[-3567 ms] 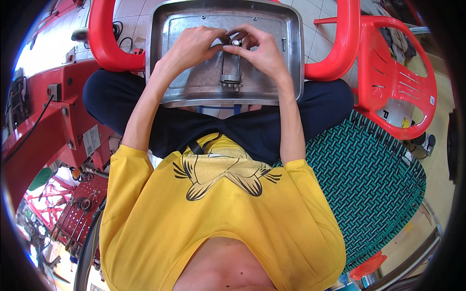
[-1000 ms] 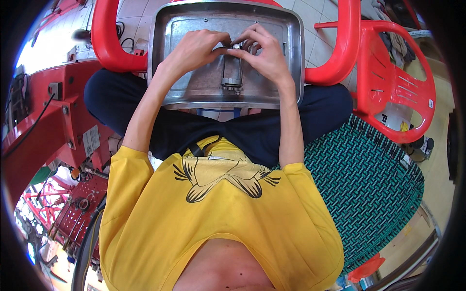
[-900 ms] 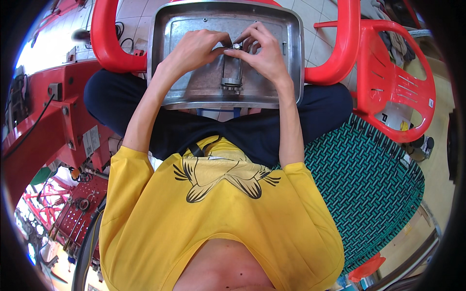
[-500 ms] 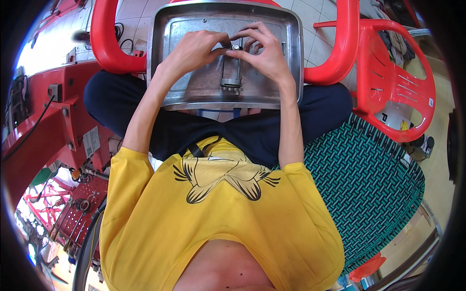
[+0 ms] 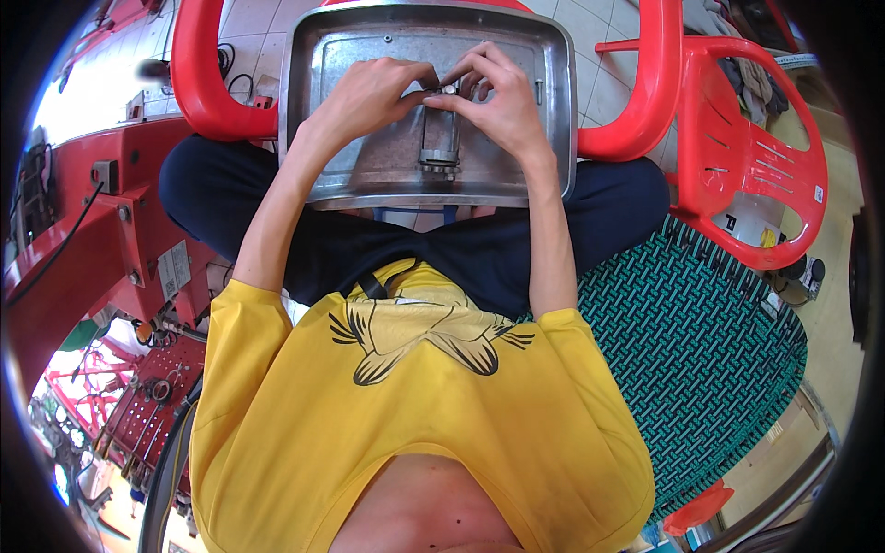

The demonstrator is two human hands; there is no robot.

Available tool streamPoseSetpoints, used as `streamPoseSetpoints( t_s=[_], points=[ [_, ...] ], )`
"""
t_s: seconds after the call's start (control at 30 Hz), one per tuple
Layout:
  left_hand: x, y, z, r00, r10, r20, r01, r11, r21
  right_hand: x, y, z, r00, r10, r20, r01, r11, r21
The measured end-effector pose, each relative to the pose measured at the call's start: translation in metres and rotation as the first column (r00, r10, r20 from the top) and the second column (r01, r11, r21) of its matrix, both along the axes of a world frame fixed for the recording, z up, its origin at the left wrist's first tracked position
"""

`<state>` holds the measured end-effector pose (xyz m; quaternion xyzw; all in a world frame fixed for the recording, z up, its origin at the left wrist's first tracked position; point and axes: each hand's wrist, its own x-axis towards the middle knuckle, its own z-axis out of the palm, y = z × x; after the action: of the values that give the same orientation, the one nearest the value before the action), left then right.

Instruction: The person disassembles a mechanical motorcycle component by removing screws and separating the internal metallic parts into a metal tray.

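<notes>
A metal mechanical part (image 5: 440, 143), a rod-framed piece with a round, notched grey end, lies lengthwise in a shallow metal tray (image 5: 502, 175). At its far end, my left hand (image 5: 383, 90) has thumb and forefinger pinched from the left. My right hand (image 5: 502, 101) meets it from the right, its thumb and fingers closed on the same end. A small round bright tip (image 5: 450, 89) shows between the fingertips. The fingers hide most of that end, so I cannot see exactly what they grip there.
In the tray, a small nut-like piece (image 5: 388, 39) lies near the far rim and a thin metal piece (image 5: 538, 89) near the right wall. A red plastic chair (image 5: 627, 129) surrounds the tray's far side. Another red chair (image 5: 751, 166) stands right; red machinery (image 5: 138, 212) stands left.
The fingers of my right hand have drawn slightly inward, toward the left, at the part's far end. My left hand and the tray look unmoved.
</notes>
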<state>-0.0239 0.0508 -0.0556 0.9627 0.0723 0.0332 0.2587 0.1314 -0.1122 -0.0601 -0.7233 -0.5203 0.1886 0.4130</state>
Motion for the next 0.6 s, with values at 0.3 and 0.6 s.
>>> streamPoseSetpoints(
  t_s=[0.3, 0.6],
  points=[
    [0.002, -0.002, 0.008, 1.0, 0.001, -0.028, -0.001, 1.0, -0.006, -0.002, -0.001, 0.012, 1.0, -0.003, -0.009, 0.003, 1.0, 0.002],
    [0.0, 0.001, 0.001, 1.0, -0.013, 0.014, 0.014, 0.999, -0.051, -0.001, -0.002, 0.008, 0.999, 0.029, -0.022, -0.029, 0.999, 0.027]
  ],
)
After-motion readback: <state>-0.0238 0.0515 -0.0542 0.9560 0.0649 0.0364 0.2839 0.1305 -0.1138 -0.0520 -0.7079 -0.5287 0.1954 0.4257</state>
